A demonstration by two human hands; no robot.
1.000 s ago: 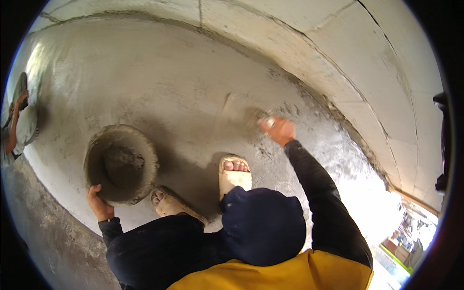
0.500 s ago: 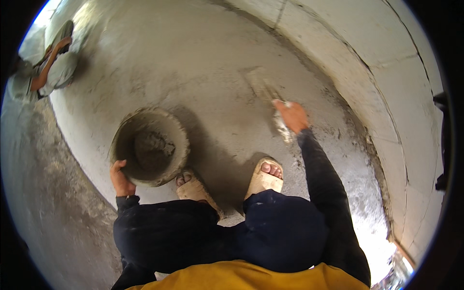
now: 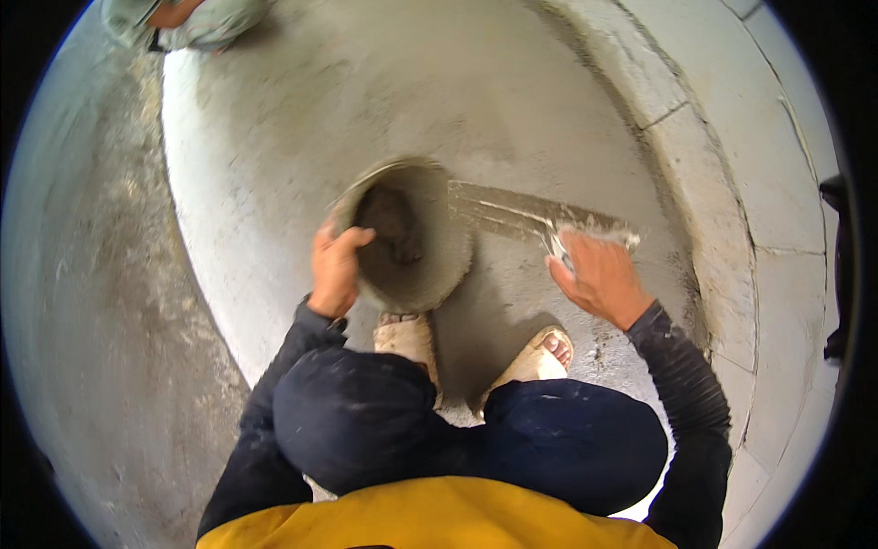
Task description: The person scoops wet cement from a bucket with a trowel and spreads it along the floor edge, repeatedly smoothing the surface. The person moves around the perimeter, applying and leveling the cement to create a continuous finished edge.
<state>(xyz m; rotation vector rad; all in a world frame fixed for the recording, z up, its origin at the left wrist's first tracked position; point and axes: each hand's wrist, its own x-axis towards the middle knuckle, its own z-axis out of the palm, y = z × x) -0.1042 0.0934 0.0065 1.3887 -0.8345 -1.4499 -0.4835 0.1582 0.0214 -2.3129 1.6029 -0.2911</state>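
My left hand grips the near left rim of a round, mortar-caked bucket, its thumb over the edge. The bucket is tilted, and a dark lump of wet mortar lies inside it. My right hand is closed round the handle of a long flat plastering trowel. The trowel's blade is smeared with grey mortar, and its left end reaches the bucket's right rim. Whether the two touch, I cannot tell.
Wet grey plaster covers the floor ahead. A block wall curves along the right, and a rougher strip of ground lies left. Another person crouches at the far left. My sandalled feet stand close behind the bucket.
My left hand has brought the bucket to the right and tipped it. My right hand has drawn the trowel back from the floor near the wall to beside the bucket.
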